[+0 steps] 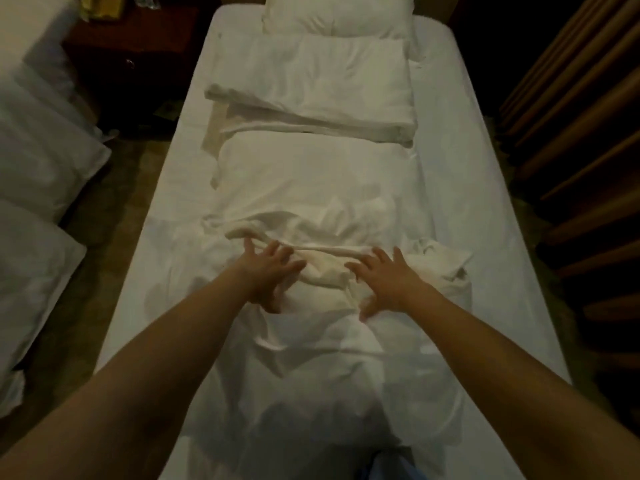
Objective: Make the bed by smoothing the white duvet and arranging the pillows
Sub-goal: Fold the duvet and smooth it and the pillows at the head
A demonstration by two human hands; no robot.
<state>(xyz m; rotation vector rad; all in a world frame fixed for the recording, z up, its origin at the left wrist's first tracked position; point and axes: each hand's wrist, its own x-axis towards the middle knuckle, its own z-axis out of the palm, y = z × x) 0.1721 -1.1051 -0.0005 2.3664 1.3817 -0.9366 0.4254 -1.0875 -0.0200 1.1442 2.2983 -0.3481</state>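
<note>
Two bare hands are at work on the smoothing step, which looks only partly done: the white, rumpled cotton duvet (311, 188) lies in a narrow strip down the middle of the white-sheeted mattress (460, 140), folded back on itself at the far end and bunched into a thick ridge across the middle of the bed. The left hand (268, 275) lies on the left part of that ridge with fingers spread and fairly straight, thumb turned down toward the near side; the right hand (388, 280) lies just right of it, palm down and fingers fanned, holding nothing that can be seen. Both forearms reach in from the near edge, nearly straight and converging on the ridge. My judgement is that the next move calls for pressing outward, left and right, to flatten the bunch, then spreading the duvet wider. One plump white pillow (337, 15) sits at the far head end, apparently not yet arranged.
</note>
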